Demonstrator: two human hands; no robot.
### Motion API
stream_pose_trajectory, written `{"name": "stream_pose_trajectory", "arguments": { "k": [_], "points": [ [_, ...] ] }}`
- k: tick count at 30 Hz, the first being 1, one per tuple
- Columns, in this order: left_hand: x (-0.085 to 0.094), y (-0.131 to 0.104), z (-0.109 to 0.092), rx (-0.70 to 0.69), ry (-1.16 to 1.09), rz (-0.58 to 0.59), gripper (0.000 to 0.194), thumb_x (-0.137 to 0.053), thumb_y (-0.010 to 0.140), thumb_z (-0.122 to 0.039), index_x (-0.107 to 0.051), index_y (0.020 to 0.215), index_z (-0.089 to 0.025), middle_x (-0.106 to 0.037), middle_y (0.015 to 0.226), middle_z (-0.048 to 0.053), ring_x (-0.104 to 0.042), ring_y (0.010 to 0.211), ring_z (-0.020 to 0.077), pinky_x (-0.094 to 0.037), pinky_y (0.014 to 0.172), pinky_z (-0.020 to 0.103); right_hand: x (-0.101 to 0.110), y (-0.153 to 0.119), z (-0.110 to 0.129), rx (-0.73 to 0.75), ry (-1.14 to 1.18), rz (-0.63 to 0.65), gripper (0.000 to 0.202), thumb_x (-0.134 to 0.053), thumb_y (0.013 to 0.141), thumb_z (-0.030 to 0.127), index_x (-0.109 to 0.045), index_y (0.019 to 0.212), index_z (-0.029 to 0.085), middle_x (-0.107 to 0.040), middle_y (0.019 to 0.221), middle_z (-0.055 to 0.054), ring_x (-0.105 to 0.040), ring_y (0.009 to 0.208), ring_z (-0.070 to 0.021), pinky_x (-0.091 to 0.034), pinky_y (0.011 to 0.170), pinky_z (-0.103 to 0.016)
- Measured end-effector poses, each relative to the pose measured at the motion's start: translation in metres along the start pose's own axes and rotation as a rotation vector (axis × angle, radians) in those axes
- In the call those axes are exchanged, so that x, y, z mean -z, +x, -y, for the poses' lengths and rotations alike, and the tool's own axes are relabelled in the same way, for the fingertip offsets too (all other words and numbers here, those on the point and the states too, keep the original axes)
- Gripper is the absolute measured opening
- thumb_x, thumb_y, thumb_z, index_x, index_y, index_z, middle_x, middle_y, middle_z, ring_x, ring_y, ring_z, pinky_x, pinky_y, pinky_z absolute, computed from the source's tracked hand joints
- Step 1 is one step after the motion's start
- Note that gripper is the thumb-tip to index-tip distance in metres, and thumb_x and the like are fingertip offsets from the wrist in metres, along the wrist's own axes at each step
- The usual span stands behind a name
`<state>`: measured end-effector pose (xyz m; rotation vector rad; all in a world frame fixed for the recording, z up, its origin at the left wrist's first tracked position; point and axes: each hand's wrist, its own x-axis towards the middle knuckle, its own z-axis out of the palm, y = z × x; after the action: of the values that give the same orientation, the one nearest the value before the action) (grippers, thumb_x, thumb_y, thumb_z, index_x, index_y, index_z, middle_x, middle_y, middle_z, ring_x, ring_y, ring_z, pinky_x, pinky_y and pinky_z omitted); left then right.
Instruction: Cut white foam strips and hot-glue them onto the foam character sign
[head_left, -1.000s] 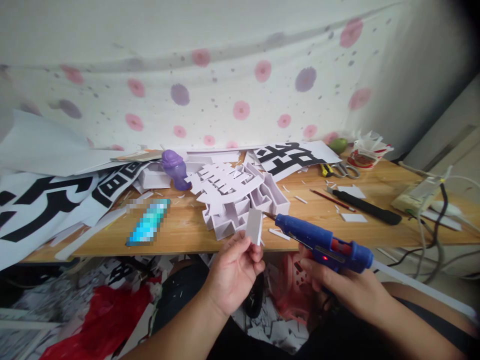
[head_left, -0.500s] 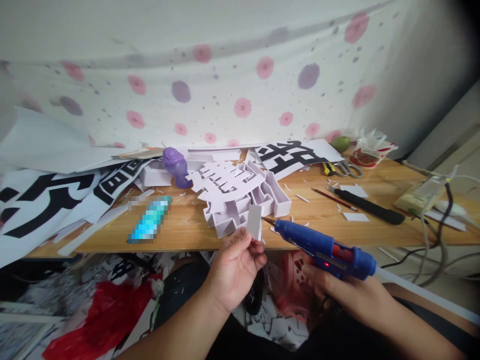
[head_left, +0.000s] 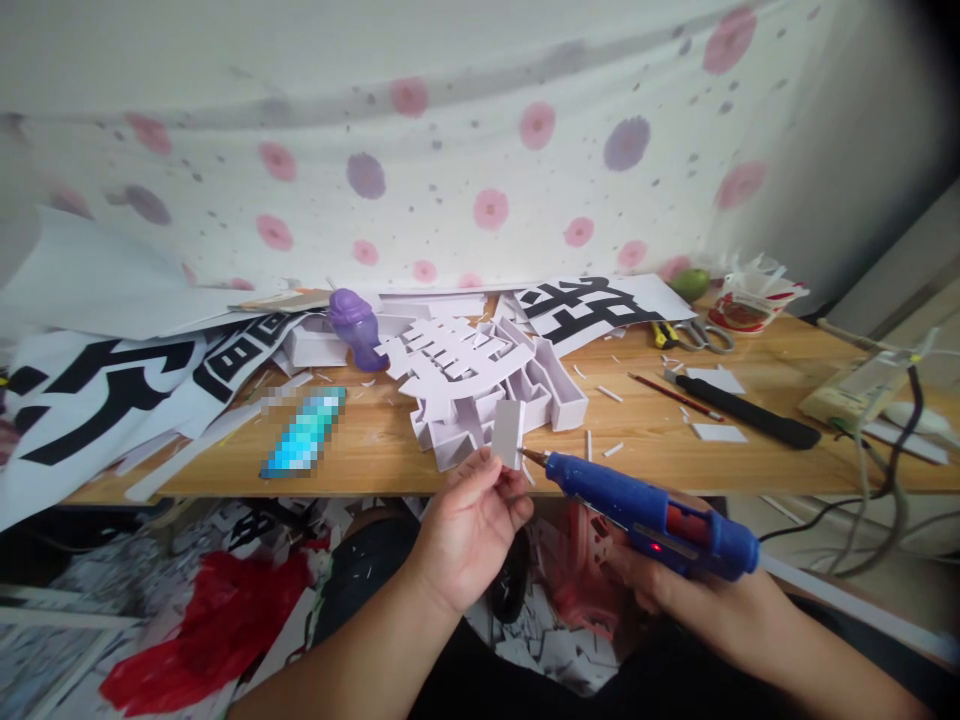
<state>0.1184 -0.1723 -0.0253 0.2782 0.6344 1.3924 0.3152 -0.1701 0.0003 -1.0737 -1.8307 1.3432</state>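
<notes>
Between thumb and fingers, my left hand (head_left: 472,530) pinches a small light-grey and white board piece (head_left: 508,434), held upright near the table's front edge. My right hand (head_left: 660,580) is wrapped round the handle of a blue glue gun (head_left: 645,505) with a small red light lit. The gun points left, and its metal nozzle is at the right edge of the piece, at about mid-height; whether it touches cannot be told. Just behind the piece lies a white cut-out character structure (head_left: 465,370) with raised walls and open compartments.
On the wooden table (head_left: 622,460) lie a black-handled knife (head_left: 742,408), a pencil, scissors (head_left: 703,336), white scraps and a pixelated blue object (head_left: 304,435). A purple bottle (head_left: 356,328) stands behind. Printed sheets (head_left: 105,385) cover the left; cables (head_left: 892,440) run at the right.
The glue gun's nozzle has moved slightly down along the edge of the piece. The whole view has shifted a little. Both hands keep their holds.
</notes>
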Motion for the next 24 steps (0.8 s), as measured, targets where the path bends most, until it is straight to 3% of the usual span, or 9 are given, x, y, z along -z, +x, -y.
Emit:
{"name": "stream_pose_trajectory", "arguments": {
  "k": [4, 11, 19, 24],
  "points": [
    [0.001, 0.001, -0.001, 0.005, -0.016, -0.019, 0.01, -0.065, 0.076, -0.017, -0.055, 0.078, -0.015, -0.055, 0.073, 0.0, -0.053, 0.067, 0.0093, -0.044, 0.059, 0.023, 0.002, 0.0, -0.002, 0.036, -0.081, 0.035, 0.025, -0.061, 0.076, 0.031, -0.046, 0.061, 0.017, -0.053, 0.057, -0.001, -0.051, 0.048, -0.0105, -0.043, 0.042, -0.018],
    [0.003, 0.002, -0.004, 0.005, -0.047, -0.064, 0.013, -0.068, 0.073, -0.016, -0.056, 0.075, -0.015, -0.057, 0.072, 0.0, -0.055, 0.066, 0.0096, -0.045, 0.06, 0.024, 0.003, 0.002, -0.008, 0.172, -0.159, 0.081, 0.019, -0.057, 0.08, 0.029, -0.05, 0.068, 0.016, -0.051, 0.056, 0.0, -0.047, 0.047, -0.0097, -0.041, 0.041, -0.017],
    [0.008, 0.001, -0.005, -0.051, 0.056, -0.02, 0.011, -0.066, 0.073, -0.013, -0.057, 0.078, -0.017, -0.056, 0.075, 0.0, -0.053, 0.072, 0.0108, -0.043, 0.065, 0.024, 0.003, -0.001, -0.002, 0.084, -0.104, 0.046, 0.028, -0.058, 0.079, 0.036, -0.05, 0.061, 0.017, -0.052, 0.055, -0.001, -0.05, 0.049, -0.0112, -0.043, 0.045, -0.019],
    [0.013, -0.001, -0.005, -0.104, 0.246, 0.059, 0.008, -0.065, 0.073, -0.018, -0.06, 0.079, -0.016, -0.055, 0.078, 0.002, -0.05, 0.074, 0.0118, -0.04, 0.068, 0.024, 0.015, -0.004, -0.011, 0.05, 0.004, -0.031, 0.021, -0.067, 0.074, 0.035, -0.055, 0.07, 0.017, -0.056, 0.058, -0.001, -0.054, 0.052, -0.0137, -0.046, 0.047, -0.021]
  ]
}}
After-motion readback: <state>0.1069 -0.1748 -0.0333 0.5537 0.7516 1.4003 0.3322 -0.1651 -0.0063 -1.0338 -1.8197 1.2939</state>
